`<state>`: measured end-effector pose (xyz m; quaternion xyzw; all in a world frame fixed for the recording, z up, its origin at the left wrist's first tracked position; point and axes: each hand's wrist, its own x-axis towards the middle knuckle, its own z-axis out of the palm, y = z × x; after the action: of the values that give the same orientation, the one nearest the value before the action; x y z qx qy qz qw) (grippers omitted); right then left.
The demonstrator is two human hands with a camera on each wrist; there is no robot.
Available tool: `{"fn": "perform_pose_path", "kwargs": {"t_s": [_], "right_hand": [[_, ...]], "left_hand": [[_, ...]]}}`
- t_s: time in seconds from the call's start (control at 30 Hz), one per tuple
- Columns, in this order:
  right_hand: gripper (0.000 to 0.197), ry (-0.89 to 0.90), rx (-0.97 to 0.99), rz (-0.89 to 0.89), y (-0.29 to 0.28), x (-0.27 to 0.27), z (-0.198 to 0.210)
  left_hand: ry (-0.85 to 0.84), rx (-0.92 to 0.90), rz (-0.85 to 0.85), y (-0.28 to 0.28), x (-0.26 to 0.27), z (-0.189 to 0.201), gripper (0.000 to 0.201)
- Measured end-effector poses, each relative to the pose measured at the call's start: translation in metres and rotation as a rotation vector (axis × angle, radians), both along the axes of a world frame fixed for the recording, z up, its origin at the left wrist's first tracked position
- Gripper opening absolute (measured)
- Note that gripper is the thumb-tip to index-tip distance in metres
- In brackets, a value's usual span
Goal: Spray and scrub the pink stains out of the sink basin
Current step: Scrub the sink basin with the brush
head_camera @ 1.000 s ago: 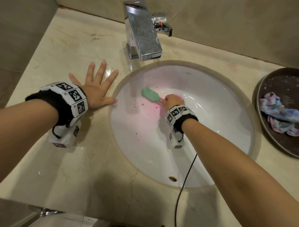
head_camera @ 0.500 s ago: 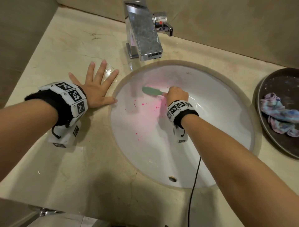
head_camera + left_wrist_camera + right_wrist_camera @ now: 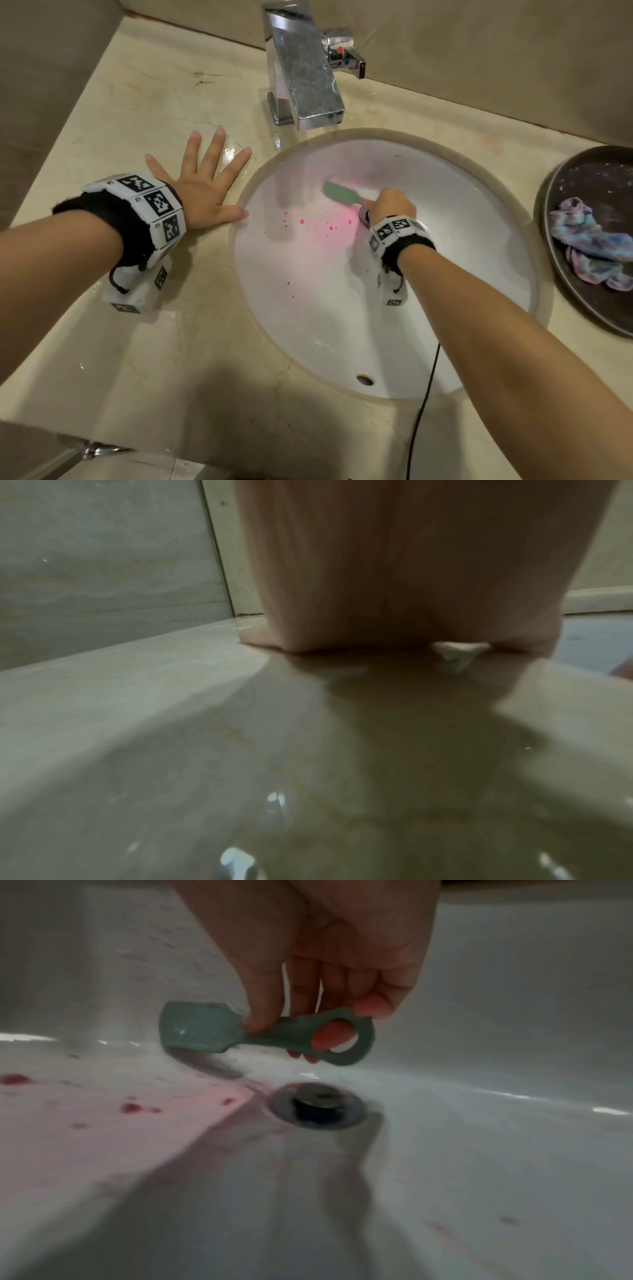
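Note:
Inside the white oval sink basin [image 3: 472, 260], my right hand [image 3: 390, 205] grips the handle of a small green scrub brush [image 3: 340, 193], whose head lies against the far wall of the bowl. In the right wrist view the fingers curl round the green scrub brush [image 3: 205, 1028], just above the metal drain [image 3: 316, 1104]. Pink stains [image 3: 318, 229] and a pale pink smear spread over the basin left of the drain; the same pink stains [image 3: 130, 1107] show close up. My left hand [image 3: 205, 192] lies flat with spread fingers on the counter, left of the sink rim.
A chrome faucet [image 3: 301, 68] stands behind the basin. A dark round tray [image 3: 582, 178] holding a crumpled tie-dye cloth [image 3: 589, 250] sits at the right. The beige marble counter [image 3: 137, 102] meets walls at left and back. A black cable [image 3: 421, 411] hangs from my right wrist.
My right hand has moved the brush up and to the right along the far side of the basin, away from the pink spots. The left hand has stayed flat on the counter.

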<state>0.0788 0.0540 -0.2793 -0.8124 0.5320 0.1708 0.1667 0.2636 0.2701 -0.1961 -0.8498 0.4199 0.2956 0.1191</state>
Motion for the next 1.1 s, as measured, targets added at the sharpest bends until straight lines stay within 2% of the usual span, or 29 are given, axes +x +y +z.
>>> {"fn": "perform_pose_path", "kwargs": {"t_s": [0.1,0.2,0.33,0.47,0.6,0.7,0.77,0.83,0.93,1.0,1.1], "right_hand": [[0.028,-0.046,0.047,0.114,0.019,0.021,-0.005],[0.034,-0.071,0.058,0.167,0.019,0.015,-0.004],[0.027,-0.013,-0.014,0.011,-0.011,-0.021,0.001],[0.040,0.025,-0.042,-0.089,-0.032,-0.043,0.004],[0.038,-0.003,-0.050,-0.082,-0.028,-0.026,0.009],[0.030,-0.028,-0.030,0.016,-0.010,0.001,0.009],[0.033,-0.053,-0.002,0.045,0.000,0.013,0.006],[0.037,-0.054,0.013,-0.003,0.001,0.009,0.007],[0.030,-0.039,0.012,-0.116,-0.019,-0.018,0.007],[0.040,-0.027,0.009,-0.203,-0.034,-0.034,0.007],[0.039,-0.036,0.004,-0.226,-0.036,-0.034,0.006]], "left_hand": [[0.002,-0.003,0.001,-0.001,-0.001,0.001,0.089],[0.004,-0.009,0.009,0.000,-0.001,0.001,0.088],[0.007,-0.007,0.006,0.000,0.000,0.000,0.088],[0.004,-0.016,0.002,0.000,0.000,-0.001,0.088],[0.005,-0.011,0.001,0.000,0.001,-0.001,0.089],[0.009,-0.005,0.002,0.000,0.001,0.000,0.088],[0.008,-0.009,0.005,0.000,0.000,0.000,0.088],[0.005,-0.008,0.005,0.000,0.000,0.000,0.088],[0.008,-0.010,0.002,0.000,0.000,-0.001,0.088],[0.005,-0.012,0.001,0.000,0.000,-0.001,0.088],[0.006,-0.011,0.004,0.000,0.000,0.000,0.088]]}}
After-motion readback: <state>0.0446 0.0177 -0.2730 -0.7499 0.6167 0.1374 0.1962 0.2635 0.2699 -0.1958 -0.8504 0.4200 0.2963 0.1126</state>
